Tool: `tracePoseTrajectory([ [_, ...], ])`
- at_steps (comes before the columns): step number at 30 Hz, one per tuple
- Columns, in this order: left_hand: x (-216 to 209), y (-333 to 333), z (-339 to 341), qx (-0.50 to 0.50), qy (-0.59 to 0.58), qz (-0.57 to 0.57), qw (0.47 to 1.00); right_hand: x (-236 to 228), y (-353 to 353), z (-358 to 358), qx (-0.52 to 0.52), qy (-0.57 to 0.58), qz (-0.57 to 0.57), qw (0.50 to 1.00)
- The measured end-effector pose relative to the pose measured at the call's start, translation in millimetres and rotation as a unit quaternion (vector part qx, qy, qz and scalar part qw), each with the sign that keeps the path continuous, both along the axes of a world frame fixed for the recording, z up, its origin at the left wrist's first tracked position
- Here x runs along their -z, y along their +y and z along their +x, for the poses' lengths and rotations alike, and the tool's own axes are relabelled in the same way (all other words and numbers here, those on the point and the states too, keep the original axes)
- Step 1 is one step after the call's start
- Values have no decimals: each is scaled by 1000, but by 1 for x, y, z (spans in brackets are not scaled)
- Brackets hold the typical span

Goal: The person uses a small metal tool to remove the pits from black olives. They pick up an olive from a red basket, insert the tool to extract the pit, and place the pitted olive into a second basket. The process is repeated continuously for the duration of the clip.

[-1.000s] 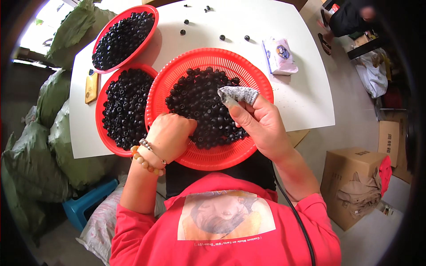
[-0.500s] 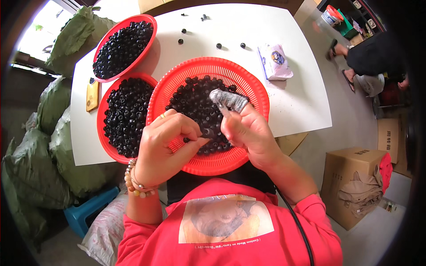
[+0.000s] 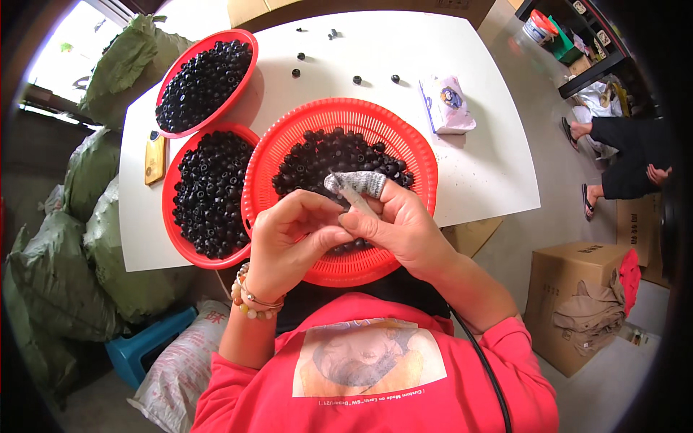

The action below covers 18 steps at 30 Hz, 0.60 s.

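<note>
Black beads [image 3: 307, 159], glossy, in slotted red basket [image 3: 431, 169], mid-frame; smooth white table [image 3: 498, 162], grey floor [image 3: 505, 249]. Left hand [image 3: 289, 234], right hand [image 3: 406, 229] curled; I can't tell grip.

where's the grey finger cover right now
In the head view, the grey finger cover is near the middle, on the right hand, over the black beads in the largest red basket.

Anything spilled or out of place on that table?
Yes: a few small black pieces lie loose on the white table, beyond the large red basket. They look stray because many similar pieces sit gathered inside it.
</note>
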<state>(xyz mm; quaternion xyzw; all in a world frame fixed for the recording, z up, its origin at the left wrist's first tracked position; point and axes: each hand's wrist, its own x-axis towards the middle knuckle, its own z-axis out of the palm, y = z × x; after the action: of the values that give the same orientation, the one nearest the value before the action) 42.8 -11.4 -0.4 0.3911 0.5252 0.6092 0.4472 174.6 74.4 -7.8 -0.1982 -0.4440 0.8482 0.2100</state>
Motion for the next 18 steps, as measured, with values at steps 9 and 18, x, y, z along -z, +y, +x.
tracePoseTrajectory([
  [9,6,-2,-5,21,-104,-56,993,-7,1,3,5,0,28,1000],
  [18,17,-6,-16,0,-260,62,964,0,-1,2,-14,33,130,991],
])
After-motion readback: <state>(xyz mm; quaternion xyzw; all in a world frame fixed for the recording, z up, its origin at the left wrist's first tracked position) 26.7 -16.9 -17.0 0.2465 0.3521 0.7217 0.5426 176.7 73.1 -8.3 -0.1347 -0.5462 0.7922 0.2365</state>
